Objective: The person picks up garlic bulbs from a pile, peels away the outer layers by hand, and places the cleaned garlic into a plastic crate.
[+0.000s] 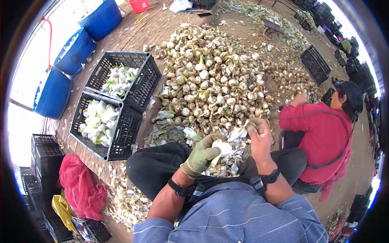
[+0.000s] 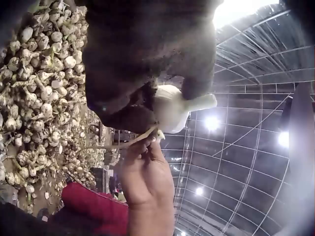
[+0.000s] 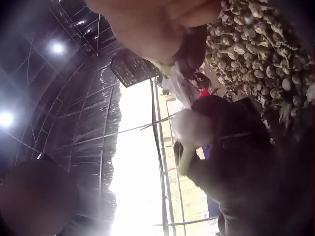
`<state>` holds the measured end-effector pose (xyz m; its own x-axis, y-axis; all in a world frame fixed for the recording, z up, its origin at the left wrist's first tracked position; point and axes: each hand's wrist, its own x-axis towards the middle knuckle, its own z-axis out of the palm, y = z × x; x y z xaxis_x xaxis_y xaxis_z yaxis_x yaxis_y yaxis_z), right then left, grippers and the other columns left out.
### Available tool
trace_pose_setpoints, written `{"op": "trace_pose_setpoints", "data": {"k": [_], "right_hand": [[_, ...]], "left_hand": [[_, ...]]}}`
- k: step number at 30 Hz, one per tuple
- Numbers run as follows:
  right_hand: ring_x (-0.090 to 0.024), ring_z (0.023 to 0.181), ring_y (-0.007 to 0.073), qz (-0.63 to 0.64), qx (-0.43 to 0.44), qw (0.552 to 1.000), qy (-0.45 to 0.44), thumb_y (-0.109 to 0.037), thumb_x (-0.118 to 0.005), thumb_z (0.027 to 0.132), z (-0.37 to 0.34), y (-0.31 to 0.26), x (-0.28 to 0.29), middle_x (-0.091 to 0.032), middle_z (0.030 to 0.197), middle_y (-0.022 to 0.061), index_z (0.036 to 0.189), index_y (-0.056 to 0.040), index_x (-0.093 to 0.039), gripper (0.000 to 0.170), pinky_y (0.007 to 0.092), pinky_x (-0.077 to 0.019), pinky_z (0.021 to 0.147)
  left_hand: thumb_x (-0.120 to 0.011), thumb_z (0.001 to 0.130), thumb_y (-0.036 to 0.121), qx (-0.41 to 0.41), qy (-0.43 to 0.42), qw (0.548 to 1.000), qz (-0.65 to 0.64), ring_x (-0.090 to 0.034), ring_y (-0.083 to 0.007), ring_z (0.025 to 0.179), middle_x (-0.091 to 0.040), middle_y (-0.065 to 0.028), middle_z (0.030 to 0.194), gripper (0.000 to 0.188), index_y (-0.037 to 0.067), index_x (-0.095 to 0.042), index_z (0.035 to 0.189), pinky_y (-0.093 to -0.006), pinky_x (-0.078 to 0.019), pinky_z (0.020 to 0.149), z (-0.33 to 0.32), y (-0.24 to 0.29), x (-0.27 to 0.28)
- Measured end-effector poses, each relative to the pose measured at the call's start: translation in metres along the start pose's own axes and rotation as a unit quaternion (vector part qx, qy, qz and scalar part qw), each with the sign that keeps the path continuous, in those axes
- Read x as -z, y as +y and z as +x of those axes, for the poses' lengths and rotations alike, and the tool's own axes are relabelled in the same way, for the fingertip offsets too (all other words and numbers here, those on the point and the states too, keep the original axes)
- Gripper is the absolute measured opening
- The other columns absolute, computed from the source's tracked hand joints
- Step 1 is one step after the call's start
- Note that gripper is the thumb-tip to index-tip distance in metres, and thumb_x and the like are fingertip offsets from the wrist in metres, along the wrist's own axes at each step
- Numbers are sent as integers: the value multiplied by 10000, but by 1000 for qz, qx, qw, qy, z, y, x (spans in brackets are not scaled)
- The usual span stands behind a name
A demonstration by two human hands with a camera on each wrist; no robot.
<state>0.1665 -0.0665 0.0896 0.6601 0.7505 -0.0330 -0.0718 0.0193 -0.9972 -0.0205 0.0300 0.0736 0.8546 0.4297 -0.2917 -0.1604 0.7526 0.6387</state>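
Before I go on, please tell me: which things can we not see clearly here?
- Bottoms of the two black crates, head view: hidden by upper bulbs.
- Red bucket, head view: cut by top edge.
- Flat dark object, head view: too small to name.
- Left hand, left wrist view: fingers lost in shadow.
- Held bulb, right wrist view: blurred.

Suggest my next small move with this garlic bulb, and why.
I'd probably draw the papery skin clear with your right hand, because its fingers already pinch that skin beside the bulb, while your gloved left hand has a grip on the bulb.
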Motion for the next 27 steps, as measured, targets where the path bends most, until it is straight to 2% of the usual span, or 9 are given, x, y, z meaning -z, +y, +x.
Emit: {"op": "trace_pose_setpoints", "data": {"k": [6, 7, 9, 10, 14, 17, 21, 24, 27], "right_hand": [[-643, 769, 111, -13, -1, 994, 112, -98, -546, 992, 4, 1, 14, -641, 876, 54, 1049, -18, -553, 100, 237, -555, 558], [-659, 799, 124, -4, -6, 997, 77, -70, -562, 967, 6, 3, 24, -650, 926, 59, 1083, -5, -579, 135, 263, -560, 613], [-660, 803, 127, -227, -65, 956, -172, -72, -616, 915, 1, -11, 24, -657, 960, 42, 1143, 5, -606, 241, 277, -546, 662], [-637, 756, 116, -365, 56, 882, -294, -106, -671, 866, -4, 5, 35, -664, 945, 36, 1190, -1, -619, 344, 279, -516, 668], [-596, 677, 123, -175, -108, 958, -202, -182, -704, 862, -20, -23, 12, -647, 810, 54, 1136, -19, -654, 323, 271, -472, 611], [-588, 650, 138, -293, -30, 933, -209, -191, -717, 857, -23, -33, -4, -647, 785, 59, 1082, -28, -682, 279, 280, -467, 602], [-655, 693, 289, -341, 112, 905, -227, -188, -709, 855, -18, -34, -7, -674, 822, 162, 1006, -36, -695, 214, 375, -502, 628], [-657, 716, 347, -408, 87, 879, -232, -161, -687, 858, -24, -48, -11, -674, 838, 190, 945, -30, -685, 158, 388, -512, 640], [-654, 639, 280, -370, 64, 899, -225, -104, -644, 870, -25, -35, -9, -672, 772, 152, 915, -15, -660, 101, 366, -496, 595]], "left_hand": [[-636, 791, 141, -1, -6, 1000, 27, -681, -213, 951, -672, -118, 1086, 475, -13, -555, 1232, -331, -557, 857, -1, -1, 14], [-650, 792, 151, 5, -10, 1000, 28, -683, -213, 943, -674, -117, 1080, 470, -12, -562, 1225, -329, -559, 852, -2, -2, 16], [-670, 831, 162, 7, -4, 999, -37, -679, -199, 932, -672, -113, 1081, 462, -13, -553, 1241, -318, -556, 841, -4, 0, 14], [-669, 848, 150, 3, 2, 999, -44, -673, -190, 933, -670, -109, 1083, 452, -14, -545, 1251, -319, -551, 839, -3, 0, 15], [-672, 868, 116, -21, 19, 999, 22, -637, -132, 945, -663, -56, 1076, 423, -10, -565, 1256, -272, -518, 838, 1, -4, 9], [-665, 867, 86, -39, 24, 990, 131, -597, -98, 977, -647, -22, 1087, 388, 2, -595, 1239, -253, -487, 865, 2, -9, 10], [-670, 857, 87, -49, 24, 981, 187, -587, -97, 995, -644, -25, 1098, 400, 13, -599, 1244, -257, -481, 883, 2, -9, 11], [-695, 851, 127, -58, 18, 973, 224, -593, -86, 951, -657, -25, 1060, 396, 11, -615, 1221, -250, -488, 849, 3, -9, 11], [-686, 855, 145, -19, -1, 977, 215, -590, -94, 971, -654, -37, 1077, 405, 6, -613, 1228, -261, -485, 867, 2, -7, 10]]}}
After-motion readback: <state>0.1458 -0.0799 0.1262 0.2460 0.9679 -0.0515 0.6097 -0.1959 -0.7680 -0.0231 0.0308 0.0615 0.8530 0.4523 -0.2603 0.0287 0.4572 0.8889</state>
